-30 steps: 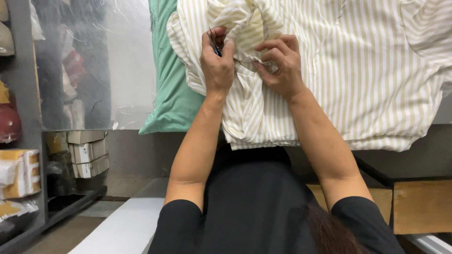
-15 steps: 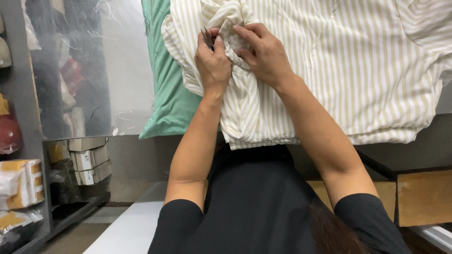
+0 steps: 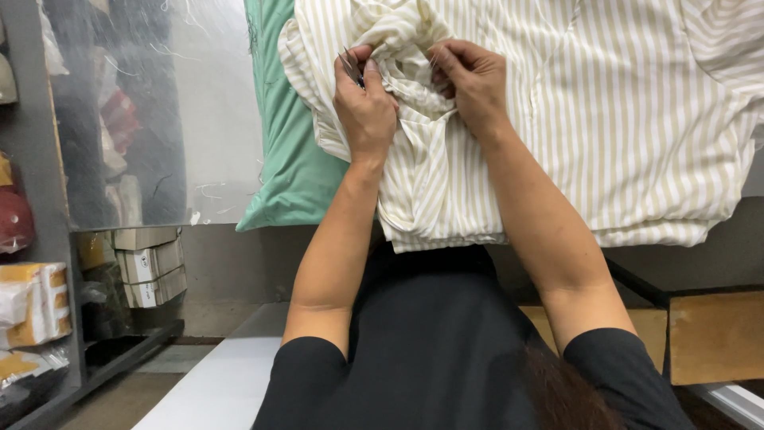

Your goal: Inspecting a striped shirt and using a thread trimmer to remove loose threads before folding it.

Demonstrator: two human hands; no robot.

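A cream shirt with pale yellow stripes [image 3: 605, 119] lies spread on the work surface in front of me. My left hand [image 3: 364, 107] is closed on a small pair of metal snips [image 3: 350, 65], tips up, at a bunched fold of the shirt. My right hand [image 3: 473, 80] pinches the same bunched fabric just to the right of the snips. Both forearms reach up from my black top.
A green garment [image 3: 290, 159] lies under the shirt's left edge. A clear plastic sheet [image 3: 151, 111] hangs at the left. Small cartons [image 3: 147, 263] and wrapped packets [image 3: 32, 306] sit on grey shelving. Wooden boxes [image 3: 716, 334] stand at lower right.
Both hands have shifted up and slightly left on the shirt, coming closer together around the bunched fold. The right hand now pinches the fabric instead of lying flat on it.
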